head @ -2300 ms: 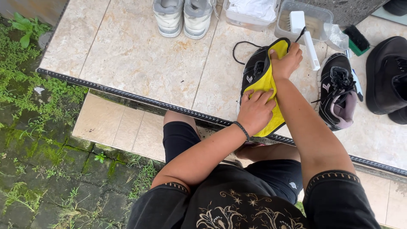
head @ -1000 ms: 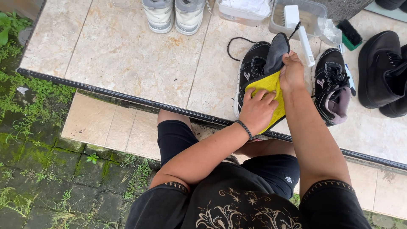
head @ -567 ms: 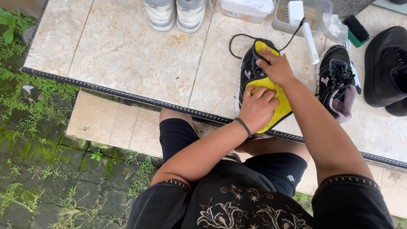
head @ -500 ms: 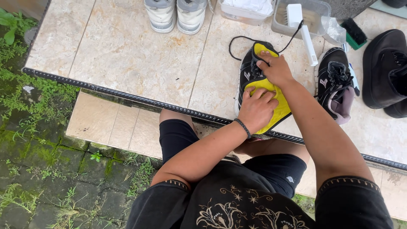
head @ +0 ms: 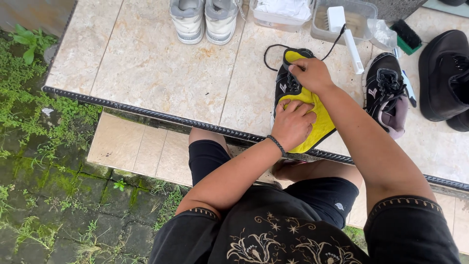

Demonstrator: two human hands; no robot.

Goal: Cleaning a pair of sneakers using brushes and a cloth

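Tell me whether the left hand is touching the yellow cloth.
Touching. The head view shows the left hand pressed flat on the yellow cloth, fingers spread across it over the black shoe.

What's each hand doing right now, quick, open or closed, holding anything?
Left hand: pressed flat on the yellow cloth over the black sneaker, fingers loosely curled.
Right hand: closed, gripping the cloth's far end at the sneaker's toe.
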